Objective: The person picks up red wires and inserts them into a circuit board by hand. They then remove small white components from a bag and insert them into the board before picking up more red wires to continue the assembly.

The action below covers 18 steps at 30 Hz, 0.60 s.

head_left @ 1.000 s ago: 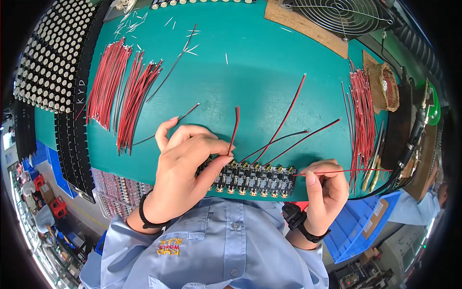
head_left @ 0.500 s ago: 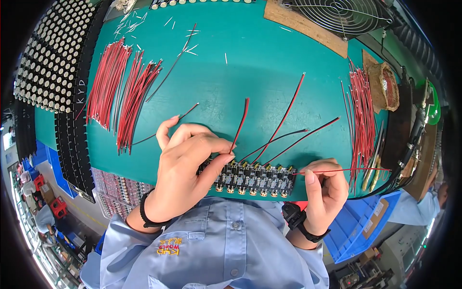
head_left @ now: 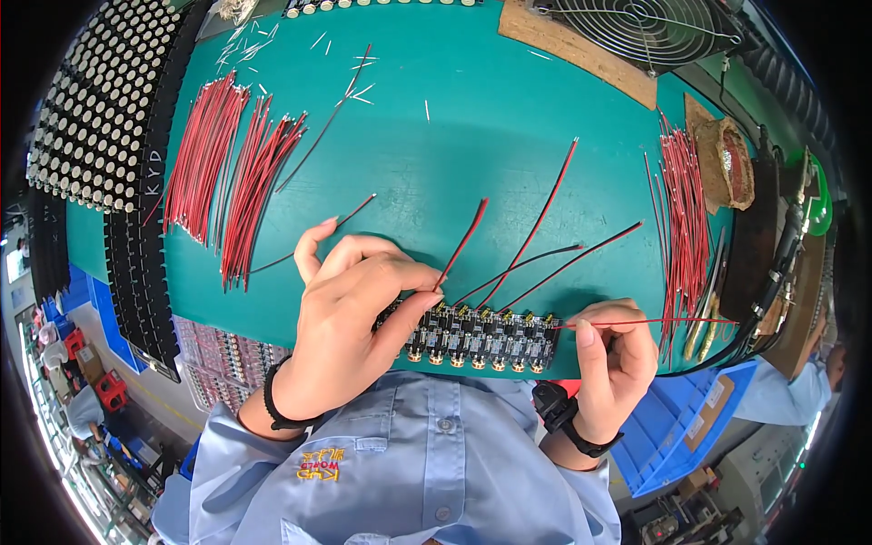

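The left hand [head_left: 350, 300] blankets the left end of the circuit-board strip [head_left: 486, 340], its grip hiding the lower tip of a red-and-black wire [head_left: 463, 241]! Fine detail on that strip, too small to tell. Upper right, the fan guard [head_left: 647, 27] runs off the frame; lower left, a co-worker [head_left: 86, 413] is just a blur.

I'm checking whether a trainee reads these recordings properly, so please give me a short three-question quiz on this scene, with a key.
1. Open: what does the left hand pinch?
2. True or false: the right hand is empty.
3. Multiple choice: at which far corner of the green mat is the fan? (a) left (b) right

Key:
1. A red-and-black wire, close to the circuit boards.
2. False; it holds a thin red strand.
3. b
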Tool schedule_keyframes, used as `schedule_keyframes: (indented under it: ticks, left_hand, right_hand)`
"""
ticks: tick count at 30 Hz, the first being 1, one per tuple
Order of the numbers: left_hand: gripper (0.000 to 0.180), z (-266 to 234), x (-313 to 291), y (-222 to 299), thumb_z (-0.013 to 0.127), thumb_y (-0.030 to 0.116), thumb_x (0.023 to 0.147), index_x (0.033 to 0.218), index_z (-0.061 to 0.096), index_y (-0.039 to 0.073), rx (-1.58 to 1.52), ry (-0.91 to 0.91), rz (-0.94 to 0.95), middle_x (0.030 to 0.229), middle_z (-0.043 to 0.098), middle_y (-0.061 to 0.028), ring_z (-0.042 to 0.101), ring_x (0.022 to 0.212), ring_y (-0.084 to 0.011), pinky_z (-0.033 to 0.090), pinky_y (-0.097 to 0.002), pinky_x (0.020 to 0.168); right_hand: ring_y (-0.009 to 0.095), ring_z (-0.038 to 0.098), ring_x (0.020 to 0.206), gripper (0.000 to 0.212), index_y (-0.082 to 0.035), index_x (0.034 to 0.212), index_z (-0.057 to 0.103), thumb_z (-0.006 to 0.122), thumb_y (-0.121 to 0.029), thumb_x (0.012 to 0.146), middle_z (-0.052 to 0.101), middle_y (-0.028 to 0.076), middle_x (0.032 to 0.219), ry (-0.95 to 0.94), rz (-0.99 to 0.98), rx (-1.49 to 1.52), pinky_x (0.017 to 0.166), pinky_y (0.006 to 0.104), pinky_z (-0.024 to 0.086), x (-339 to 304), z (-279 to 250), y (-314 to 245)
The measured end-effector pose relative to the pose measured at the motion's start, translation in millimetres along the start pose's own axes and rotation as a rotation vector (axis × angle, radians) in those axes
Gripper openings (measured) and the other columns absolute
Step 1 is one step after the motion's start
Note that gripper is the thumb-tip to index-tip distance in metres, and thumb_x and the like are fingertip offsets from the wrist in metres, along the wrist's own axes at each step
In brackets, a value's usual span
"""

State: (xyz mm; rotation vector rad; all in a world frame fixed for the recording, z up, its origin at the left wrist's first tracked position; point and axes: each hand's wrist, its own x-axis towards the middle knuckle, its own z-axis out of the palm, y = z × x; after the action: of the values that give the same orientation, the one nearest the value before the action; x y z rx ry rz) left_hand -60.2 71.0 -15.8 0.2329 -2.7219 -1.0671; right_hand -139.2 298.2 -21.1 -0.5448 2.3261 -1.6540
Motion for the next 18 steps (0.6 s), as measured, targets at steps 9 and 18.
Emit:
schedule_keyframes:
  ticks: [9,18]
  left_hand:
    - [0.016,-0.9,0.4,-0.1,0.075,0.007,0.074,0.088,0.068,0.014,0.046,-0.009,0.056,0.076,0.063,0.0056,0.059,0.083,-0.0141,0.022,-0.0459,0.102]
    - [0.016,-0.5,0.2,-2.1,0.073,0.007,0.075,0.089,0.069,0.014,0.072,-0.025,0.089,0.076,0.063,0.0049,0.059,0.085,-0.0145,0.021,-0.0460,0.103]
  right_hand:
    - [0.008,0.050,0.059,0.011,-0.002,0.083,0.062,0.071,0.001,0.078,0.066,0.005,0.077,0.103,-0.022,0.045,0.052,0.0217,0.032,-0.1,5.1,2.4]
    - [0.009,0.050,0.066,0.005,0.003,0.088,0.056,0.060,0.003,0.085,0.063,0.010,0.083,-0.002,-0.064,-0.031,0.058,0.0204,0.036,-0.6,-0.1,3.2]
